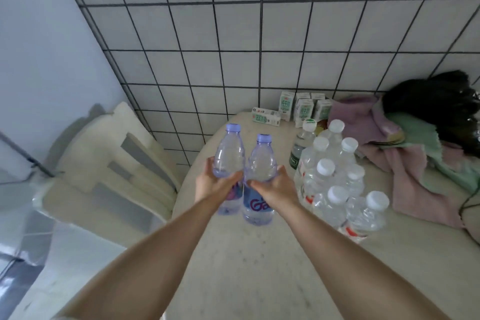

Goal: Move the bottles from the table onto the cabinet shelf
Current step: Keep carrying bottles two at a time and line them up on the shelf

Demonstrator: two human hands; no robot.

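While both arms reach to centre frame, I see my left hand (217,184) gripping one clear blue-tinted plastic bottle with a blue cap (230,156) and my right hand (275,187) gripping its twin (259,163), both over the pale round table (246,267); right of them stands a cluster of white-capped clear bottles (335,182).

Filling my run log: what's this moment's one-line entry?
left hand: holds purple bottle | right hand: holds second purple bottle | clear bottles: on table

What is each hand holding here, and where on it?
Left hand grips one purple-capped bottle round its middle; right hand grips the other purple-capped bottle likewise.
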